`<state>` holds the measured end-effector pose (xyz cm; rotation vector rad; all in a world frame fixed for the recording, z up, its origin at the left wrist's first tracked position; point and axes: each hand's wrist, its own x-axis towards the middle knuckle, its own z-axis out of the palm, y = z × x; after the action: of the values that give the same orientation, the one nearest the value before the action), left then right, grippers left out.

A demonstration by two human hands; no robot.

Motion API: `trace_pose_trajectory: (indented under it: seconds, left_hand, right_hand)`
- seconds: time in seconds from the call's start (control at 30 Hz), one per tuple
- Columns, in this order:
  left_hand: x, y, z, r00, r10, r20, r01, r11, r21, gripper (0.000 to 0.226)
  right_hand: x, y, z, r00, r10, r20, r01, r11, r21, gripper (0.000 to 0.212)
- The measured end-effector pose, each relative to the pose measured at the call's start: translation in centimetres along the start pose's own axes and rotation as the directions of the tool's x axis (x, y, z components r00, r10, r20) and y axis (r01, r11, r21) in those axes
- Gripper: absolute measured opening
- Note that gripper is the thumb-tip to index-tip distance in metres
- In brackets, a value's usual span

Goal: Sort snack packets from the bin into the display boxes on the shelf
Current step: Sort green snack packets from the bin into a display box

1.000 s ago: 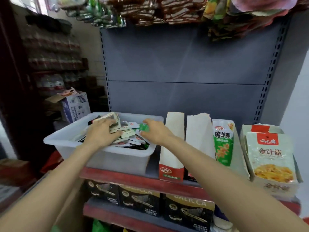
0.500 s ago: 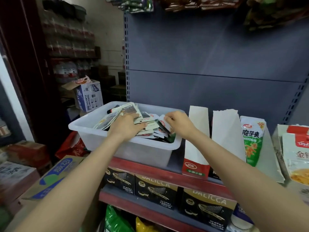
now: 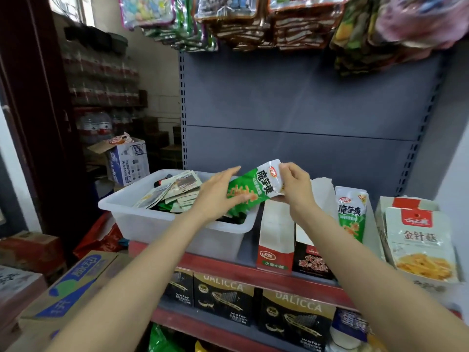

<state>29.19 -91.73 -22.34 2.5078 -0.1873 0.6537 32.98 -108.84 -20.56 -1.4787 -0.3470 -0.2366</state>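
A white plastic bin [image 3: 142, 219] on the red-edged shelf holds several flat snack packets [image 3: 175, 191]. Above its right end I hold a stack of green-and-white packets [image 3: 256, 189]. My right hand [image 3: 295, 185] pinches the stack's white top end. My left hand [image 3: 218, 196] lies against its lower left side, fingers straight, thumb under the green part. To the right stand three display boxes: a white-and-red one [image 3: 275, 240], a black one [image 3: 311, 260], and one with the same green packets [image 3: 351, 214].
At far right a box of yellow-printed packets [image 3: 421, 245] stands on the shelf. Black wafer cartons [image 3: 294, 318] fill the shelf below. Bagged snacks [image 3: 253, 21] hang overhead. Cardboard cartons [image 3: 71, 288] sit on the floor at left.
Both hands were down in the bin among the packets. They have come up with a stack of green packets, now held above the bin's right end.
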Motion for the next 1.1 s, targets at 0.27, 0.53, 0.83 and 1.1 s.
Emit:
trace_pose_trajectory:
  seconds: [0.27, 0.53, 0.83, 1.1]
  left_hand:
    - [2.0, 6.9, 3.1, 0.999, 0.017, -0.027, -0.024, 0.966, -0.258, 0.023]
    - [4.5, 12.4, 9.2, 0.987, -0.037, 0.157, 0.099, 0.907, -0.41, 0.028]
    - [6.8, 13.9, 13.3, 0.912, -0.263, 0.315, 0.398, 0.752, -0.526, 0.039]
    - [6.6, 14.8, 14.8, 0.842, -0.208, 0.498, 0.459, 0.761, -0.459, 0.064]
  right_hand:
    - [-0.3, -1.8, -8.7, 0.999, -0.031, 0.007, 0.031, 0.999, -0.01, 0.005]
    - [1.5, -3.3, -16.4, 0.969, -0.178, -0.171, 0.127, 0.954, -0.273, 0.023]
    - [3.3, -3.4, -19.0, 0.913, -0.393, -0.105, 0.24, 0.729, -0.641, 0.025]
    - [4.9, -1.0, -18.9, 0.968, -0.094, 0.233, 0.25, 0.43, -0.867, 0.025]
